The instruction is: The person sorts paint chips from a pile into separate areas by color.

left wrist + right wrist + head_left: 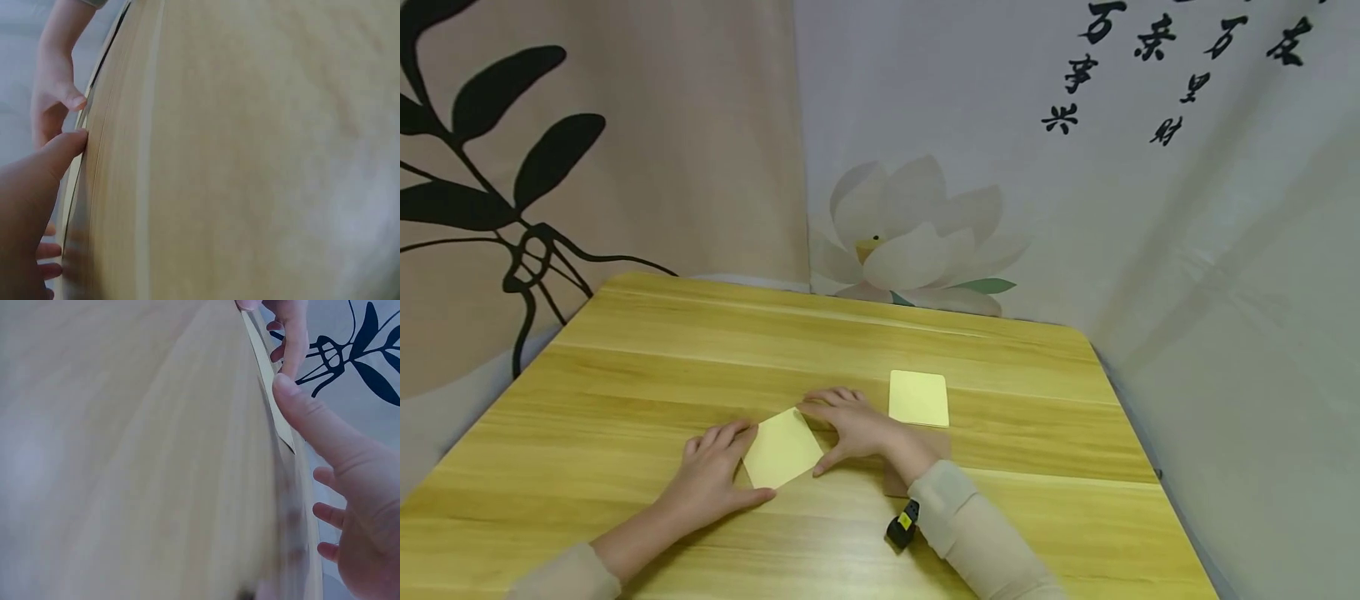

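Note:
A square pale yellow sheet of paper [782,450] lies turned at an angle on the wooden table. My left hand [718,477] is at its left side, fingers spread, with the forefinger near the upper left edge and the thumb by the bottom corner. On the other side my right hand [856,427] reaches over, its fingers at the top corner and its thumb by the right corner. Seen edge-on in the right wrist view, the paper [265,375] is a thin strip beside the right thumb [306,412]. The left thumb [65,150] also touches near the edge in the left wrist view.
Right of the hands lies a yellow square of paper [919,398], with a brownish square [938,442] below it, partly covered by the right forearm. A small black object with a yellow label [902,525] sits by the right sleeve. Printed curtains [925,125] hang behind the table [1030,400].

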`<move>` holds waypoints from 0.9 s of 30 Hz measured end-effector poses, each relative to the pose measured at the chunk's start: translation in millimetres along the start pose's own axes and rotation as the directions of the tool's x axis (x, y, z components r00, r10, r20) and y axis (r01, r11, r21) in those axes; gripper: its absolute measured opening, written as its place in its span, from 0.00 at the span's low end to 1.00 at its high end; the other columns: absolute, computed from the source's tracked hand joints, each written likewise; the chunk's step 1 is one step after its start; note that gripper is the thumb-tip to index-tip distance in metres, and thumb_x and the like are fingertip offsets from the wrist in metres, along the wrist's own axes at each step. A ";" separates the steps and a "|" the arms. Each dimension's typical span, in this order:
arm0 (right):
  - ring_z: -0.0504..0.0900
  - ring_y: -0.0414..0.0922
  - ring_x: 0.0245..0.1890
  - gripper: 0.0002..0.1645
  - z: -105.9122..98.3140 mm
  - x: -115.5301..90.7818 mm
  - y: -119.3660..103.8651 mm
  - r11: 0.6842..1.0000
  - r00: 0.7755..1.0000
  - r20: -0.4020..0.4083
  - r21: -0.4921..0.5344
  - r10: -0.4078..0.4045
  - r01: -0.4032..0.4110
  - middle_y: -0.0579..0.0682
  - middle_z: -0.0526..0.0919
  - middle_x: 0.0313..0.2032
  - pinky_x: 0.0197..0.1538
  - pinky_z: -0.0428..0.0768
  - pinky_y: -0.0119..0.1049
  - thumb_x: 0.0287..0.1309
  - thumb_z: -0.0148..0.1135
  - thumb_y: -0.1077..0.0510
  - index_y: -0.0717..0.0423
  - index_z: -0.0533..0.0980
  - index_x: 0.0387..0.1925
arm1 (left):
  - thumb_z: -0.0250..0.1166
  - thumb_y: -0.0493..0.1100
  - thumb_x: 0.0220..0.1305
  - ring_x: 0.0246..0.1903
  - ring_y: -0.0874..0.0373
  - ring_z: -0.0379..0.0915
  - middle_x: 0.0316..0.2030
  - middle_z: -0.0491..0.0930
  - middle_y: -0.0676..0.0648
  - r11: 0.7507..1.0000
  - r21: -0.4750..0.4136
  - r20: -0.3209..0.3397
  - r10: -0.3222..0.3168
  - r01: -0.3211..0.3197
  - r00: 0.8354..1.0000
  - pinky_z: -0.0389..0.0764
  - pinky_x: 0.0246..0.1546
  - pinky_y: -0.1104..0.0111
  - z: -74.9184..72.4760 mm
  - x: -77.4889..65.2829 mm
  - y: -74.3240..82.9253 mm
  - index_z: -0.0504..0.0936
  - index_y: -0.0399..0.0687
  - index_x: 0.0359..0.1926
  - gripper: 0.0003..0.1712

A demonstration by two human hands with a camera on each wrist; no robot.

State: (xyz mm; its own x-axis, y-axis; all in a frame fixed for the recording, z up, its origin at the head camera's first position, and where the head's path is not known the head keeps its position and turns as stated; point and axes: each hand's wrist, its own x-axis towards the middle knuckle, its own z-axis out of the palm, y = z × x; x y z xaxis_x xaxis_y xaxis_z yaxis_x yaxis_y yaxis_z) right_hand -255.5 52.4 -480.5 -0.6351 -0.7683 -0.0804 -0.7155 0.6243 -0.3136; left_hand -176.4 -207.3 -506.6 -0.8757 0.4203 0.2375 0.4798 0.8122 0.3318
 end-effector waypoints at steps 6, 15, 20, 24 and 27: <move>0.49 0.46 0.69 0.61 3.9 6.7 -3.4 0.999 0.999 0.039 -0.031 0.011 -0.010 0.45 0.51 0.73 0.66 0.50 0.51 0.41 0.67 0.28 0.42 0.54 0.74 | 0.65 0.75 0.44 0.57 0.37 0.61 0.59 0.69 0.37 0.999 -0.025 0.001 0.034 -0.034 0.999 0.60 0.49 0.41 -0.1 0.1 -2.6 0.71 0.33 0.62 0.57; 0.49 0.45 0.69 0.57 4.8 9.3 -8.2 1.000 0.998 0.054 -0.009 0.019 -0.018 0.42 0.54 0.71 0.67 0.49 0.52 0.41 0.67 0.30 0.41 0.59 0.72 | 0.67 0.74 0.43 0.57 0.39 0.61 0.59 0.69 0.37 0.997 -0.035 0.009 0.062 -0.061 0.998 0.60 0.48 0.43 -1.0 2.6 -3.4 0.72 0.32 0.60 0.57; 0.51 0.44 0.68 0.57 5.3 10.0 -9.1 1.000 0.998 0.051 0.000 0.022 -0.022 0.42 0.56 0.70 0.66 0.50 0.50 0.40 0.68 0.30 0.40 0.59 0.72 | 0.66 0.74 0.42 0.56 0.40 0.62 0.59 0.69 0.36 0.996 -0.038 0.014 0.084 -0.083 0.996 0.62 0.46 0.44 -1.6 4.6 -5.1 0.73 0.32 0.60 0.57; 0.52 0.44 0.67 0.58 4.2 11.0 -11.1 0.999 0.998 0.052 0.022 0.044 -0.045 0.43 0.57 0.69 0.66 0.50 0.50 0.39 0.70 0.31 0.41 0.59 0.72 | 0.68 0.72 0.40 0.56 0.39 0.61 0.60 0.69 0.35 0.993 -0.050 0.022 0.108 -0.107 0.994 0.62 0.45 0.44 -1.7 7.2 -7.7 0.73 0.31 0.59 0.57; 0.52 0.45 0.67 0.58 3.1 11.1 -13.0 0.997 0.997 0.051 0.030 0.064 -0.066 0.45 0.57 0.68 0.66 0.49 0.49 0.38 0.72 0.32 0.42 0.60 0.71 | 0.70 0.71 0.38 0.56 0.39 0.61 0.60 0.68 0.35 0.991 -0.058 0.030 0.119 -0.117 0.992 0.61 0.45 0.45 -1.8 9.6 -9.3 0.73 0.31 0.59 0.57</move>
State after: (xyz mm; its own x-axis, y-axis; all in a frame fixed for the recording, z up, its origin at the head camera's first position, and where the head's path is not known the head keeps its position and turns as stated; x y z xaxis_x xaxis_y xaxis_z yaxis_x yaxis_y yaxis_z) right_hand -252.4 35.3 -480.2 -0.6642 -0.7326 -0.1484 -0.6628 0.6691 -0.3362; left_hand -189.2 -211.5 -505.8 -0.8136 0.5261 0.2477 0.5814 0.7326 0.3539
